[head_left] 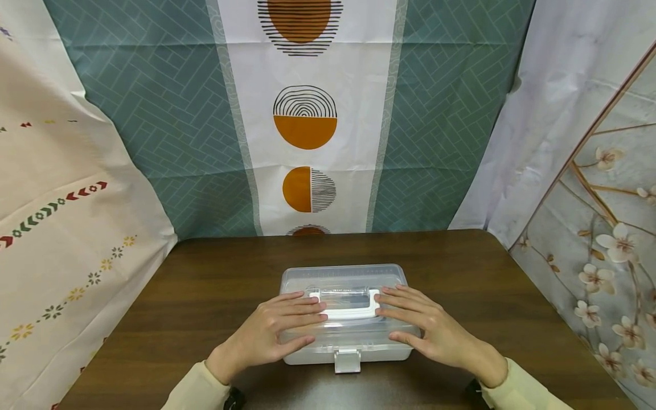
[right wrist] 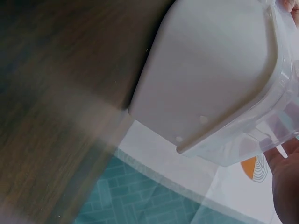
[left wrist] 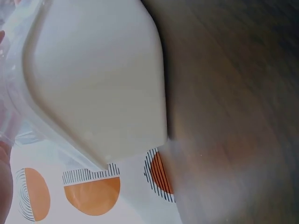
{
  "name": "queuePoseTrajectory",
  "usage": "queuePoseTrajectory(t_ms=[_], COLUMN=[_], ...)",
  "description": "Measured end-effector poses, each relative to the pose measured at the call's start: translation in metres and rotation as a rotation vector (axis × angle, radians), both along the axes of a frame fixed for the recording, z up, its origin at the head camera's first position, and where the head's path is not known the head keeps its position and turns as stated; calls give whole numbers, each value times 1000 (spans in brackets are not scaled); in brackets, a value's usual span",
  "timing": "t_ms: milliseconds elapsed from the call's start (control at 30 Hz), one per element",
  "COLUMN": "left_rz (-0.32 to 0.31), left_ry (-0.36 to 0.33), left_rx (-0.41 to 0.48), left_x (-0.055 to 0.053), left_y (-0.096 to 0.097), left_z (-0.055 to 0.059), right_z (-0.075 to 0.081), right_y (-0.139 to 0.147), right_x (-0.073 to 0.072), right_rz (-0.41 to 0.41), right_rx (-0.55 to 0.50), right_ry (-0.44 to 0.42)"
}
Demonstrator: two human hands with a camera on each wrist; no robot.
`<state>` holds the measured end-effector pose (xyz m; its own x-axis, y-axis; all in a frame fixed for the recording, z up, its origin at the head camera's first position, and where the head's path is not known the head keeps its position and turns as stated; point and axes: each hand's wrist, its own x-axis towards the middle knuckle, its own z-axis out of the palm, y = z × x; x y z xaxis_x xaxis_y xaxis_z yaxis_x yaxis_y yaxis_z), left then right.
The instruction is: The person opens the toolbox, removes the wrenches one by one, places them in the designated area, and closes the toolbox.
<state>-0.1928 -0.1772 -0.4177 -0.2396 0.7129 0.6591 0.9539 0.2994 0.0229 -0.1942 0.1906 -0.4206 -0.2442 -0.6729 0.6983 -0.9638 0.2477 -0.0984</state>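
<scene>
One box (head_left: 351,333) seen from head and wrists.
The head view looks forward and down from the near side, taking in counter (head_left: 220,273) and far cloth (head_left: 353,125). Wrist views, close and turned sideways, face the box's left and right ends; all three share box, counter and cloth.

Cloth-screened indoor spot, room type unclear: wood-grain table (head_left: 179,319), patterned hangings (head_left: 353,125) on three sides.
</scene>
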Motion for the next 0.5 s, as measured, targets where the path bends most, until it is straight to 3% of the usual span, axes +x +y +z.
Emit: queuePoseTrajectory(t_ms=[400, 500], left_rz=[36, 40], left_ry=[-24, 0], left_rx=[4, 25], left_x=[2, 2], left_y=[1, 2], left_z=[2, 3], right_z=[2, 4], right_y=[0, -1], right_x=[-1, -2], right_rz=[4, 9], right_rx=[-11, -23], right_ry=[-16, -19])
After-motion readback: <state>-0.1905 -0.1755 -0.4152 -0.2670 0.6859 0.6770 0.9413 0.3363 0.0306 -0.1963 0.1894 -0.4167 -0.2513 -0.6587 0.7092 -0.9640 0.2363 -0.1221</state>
